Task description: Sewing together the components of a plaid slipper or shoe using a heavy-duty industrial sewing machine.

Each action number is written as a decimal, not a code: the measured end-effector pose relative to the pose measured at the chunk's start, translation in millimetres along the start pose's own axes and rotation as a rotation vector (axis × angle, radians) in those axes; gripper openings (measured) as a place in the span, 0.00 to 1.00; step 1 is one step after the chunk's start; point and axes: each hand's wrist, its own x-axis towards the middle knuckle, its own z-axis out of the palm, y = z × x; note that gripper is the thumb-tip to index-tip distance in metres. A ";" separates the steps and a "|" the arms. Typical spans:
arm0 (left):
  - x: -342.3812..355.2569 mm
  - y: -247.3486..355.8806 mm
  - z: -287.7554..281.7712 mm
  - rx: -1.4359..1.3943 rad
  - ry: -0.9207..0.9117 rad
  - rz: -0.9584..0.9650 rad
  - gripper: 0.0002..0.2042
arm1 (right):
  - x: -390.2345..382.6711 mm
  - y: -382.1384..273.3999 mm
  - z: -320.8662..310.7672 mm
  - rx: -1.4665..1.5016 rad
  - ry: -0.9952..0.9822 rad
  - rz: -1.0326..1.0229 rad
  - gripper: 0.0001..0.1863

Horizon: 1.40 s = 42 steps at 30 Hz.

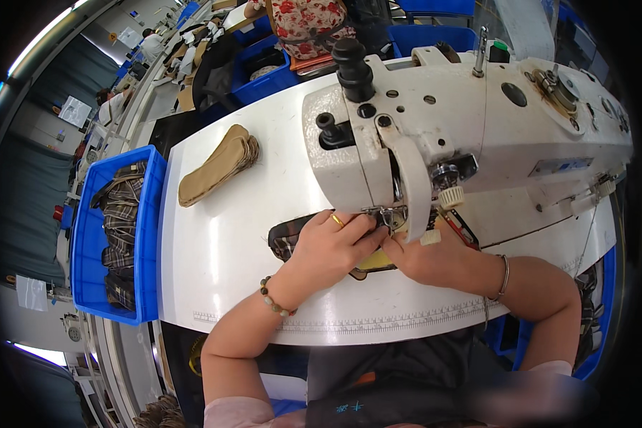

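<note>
A dark plaid fabric piece [284, 237] lies on the white sewing table, its far part under the presser foot [387, 217] of a white sewing machine [506, 114]. My left hand [332, 248] bends over this piece, fingers pinched on it just left of the foot. Closed as well, my right hand [435, 258] grips the edge beside the foot, thumb and fingertips close to the left hand's. Between and below the hands shows a yellow layer [378, 262] with a brown edge. Both hands partly hide the fabric and fingertips.
A stack of tan, sole-shaped fabric pieces [217, 167] lies at the table's far left. Beside the table, a blue bin [80, 250] holds plaid pieces. A ruler strip [349, 327] runs along the near edge. Other people and blue bins are farther back.
</note>
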 end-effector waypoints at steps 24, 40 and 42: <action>-10.0 -14.6 7.9 -0.329 -0.154 -0.173 0.15 | 2.6 -2.6 -16.2 0.211 -0.089 0.119 0.12; 3.0 1.4 -1.0 -0.071 -0.301 -0.187 0.16 | 3.9 2.3 -19.3 0.000 -0.084 0.096 0.14; 1.9 1.4 2.5 -0.078 -0.285 -0.198 0.14 | 0.0 3.1 -10.0 0.122 -0.057 0.095 0.09</action>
